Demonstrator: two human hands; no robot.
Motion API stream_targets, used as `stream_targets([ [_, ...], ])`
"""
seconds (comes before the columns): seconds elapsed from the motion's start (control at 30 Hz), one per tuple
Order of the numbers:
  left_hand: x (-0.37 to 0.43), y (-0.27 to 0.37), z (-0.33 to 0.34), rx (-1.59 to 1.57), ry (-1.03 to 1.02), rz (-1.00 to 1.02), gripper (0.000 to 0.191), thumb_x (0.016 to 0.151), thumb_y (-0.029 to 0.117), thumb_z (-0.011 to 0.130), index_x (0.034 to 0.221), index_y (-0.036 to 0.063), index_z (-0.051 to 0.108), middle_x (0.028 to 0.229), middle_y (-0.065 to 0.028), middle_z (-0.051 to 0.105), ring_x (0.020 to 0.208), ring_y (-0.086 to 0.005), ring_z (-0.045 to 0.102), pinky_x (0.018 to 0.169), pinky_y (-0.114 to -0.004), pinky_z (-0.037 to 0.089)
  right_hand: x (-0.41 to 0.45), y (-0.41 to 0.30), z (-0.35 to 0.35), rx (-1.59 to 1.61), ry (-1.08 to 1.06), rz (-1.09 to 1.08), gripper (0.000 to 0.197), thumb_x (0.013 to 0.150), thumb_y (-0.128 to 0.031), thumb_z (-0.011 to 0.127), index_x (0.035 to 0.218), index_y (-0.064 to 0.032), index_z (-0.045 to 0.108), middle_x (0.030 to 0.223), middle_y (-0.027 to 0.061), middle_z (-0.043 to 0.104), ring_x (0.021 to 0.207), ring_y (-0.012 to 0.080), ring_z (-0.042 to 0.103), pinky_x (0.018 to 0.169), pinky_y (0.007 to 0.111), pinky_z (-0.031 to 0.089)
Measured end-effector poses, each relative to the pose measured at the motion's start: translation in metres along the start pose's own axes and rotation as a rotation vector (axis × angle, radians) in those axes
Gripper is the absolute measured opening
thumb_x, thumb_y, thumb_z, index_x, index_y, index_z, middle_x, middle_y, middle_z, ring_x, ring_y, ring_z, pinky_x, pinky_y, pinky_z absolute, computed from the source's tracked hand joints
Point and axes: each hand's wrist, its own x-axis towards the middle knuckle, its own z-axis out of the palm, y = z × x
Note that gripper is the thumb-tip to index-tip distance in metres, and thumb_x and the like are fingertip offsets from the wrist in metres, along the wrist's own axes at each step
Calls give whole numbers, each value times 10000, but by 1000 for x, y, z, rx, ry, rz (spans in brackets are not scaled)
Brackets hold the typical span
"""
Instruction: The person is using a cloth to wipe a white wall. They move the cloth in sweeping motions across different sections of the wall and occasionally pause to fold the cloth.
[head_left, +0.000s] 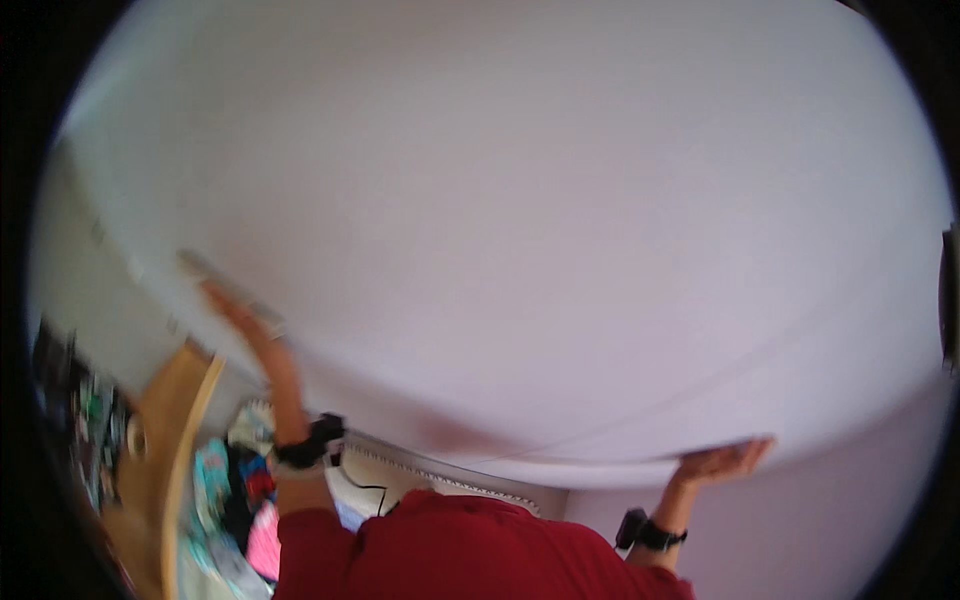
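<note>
A large, smooth white surface fills most of the head view; whether it is cloth or a rigid panel I cannot tell. On the left, my raised left hand is blurred. Its fingers lie along a pale flat strip, which seems to be held against the white surface. My right hand is raised at the right, by the lower edge of that surface. Its palm faces upward and its fingers are stretched out. Whether it bears the edge is unclear.
A wooden furniture panel stands at left, with colourful clothes or fabrics beside it. Blurred items crowd the far left. Behind me lies a light cloth with a trimmed edge, near a lilac wall. A dark object shows at far right.
</note>
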Motion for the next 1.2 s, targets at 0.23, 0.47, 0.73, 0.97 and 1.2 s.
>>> stream_targets([
  [0.23, 17, 201, 15, 332, -92, 933, 659, 906, 524, 153, 1415, 109, 95, 1454, -175, 95, 1330, -369, 131, 1055, -518, 131, 10, 38, 0, -359, -88, -676, 313, 866, -93, 386, 1147, 34, 441, 1304, 229, 351, 1252, 398, 284, 1024, 536, 209],
  [0.47, -171, 235, 59, 85, -571, 1431, 322, 895, 181, 427, 1212, 166, 482, 1326, -89, 423, 1256, -302, 348, 1026, -554, 105, 30, 2, -11, -346, -410, -511, 457, 735, 57, 478, 1178, -48, 507, 1342, 184, 358, 1293, 367, 257, 1055, 484, 184],
  [0.73, -262, 258, 94, -825, -1849, 731, 280, 842, 102, 496, 1110, 30, 534, 1124, -115, 571, 1040, -223, 539, 914, -367, 372, 29, -29, -32, -313, -688, -157, 493, 730, 31, 556, 1207, -62, 474, 1316, 129, 398, 1251, 291, 350, 985, 412, 364],
  [0.97, -316, 278, 97, -956, -2198, -1718, 395, 951, 274, 371, 1262, 36, 417, 1223, -79, 507, 1107, -201, 498, 927, -336, 414, -33, -8, -149, -26, -145, 982, 416, 916, -272, 454, 1229, 2, 454, 1162, 115, 528, 1108, 180, 472, 932, 310, 365],
  [1.2, -318, 303, 85, -871, -2270, -1998, 497, 938, 390, 340, 1310, 61, 347, 1309, -117, 420, 1173, -266, 443, 972, -408, 389, -69, -36, -163, 498, -173, 1414, 595, 873, -466, 476, 1266, -23, 421, 1171, 105, 515, 1105, 184, 468, 951, 348, 357],
])
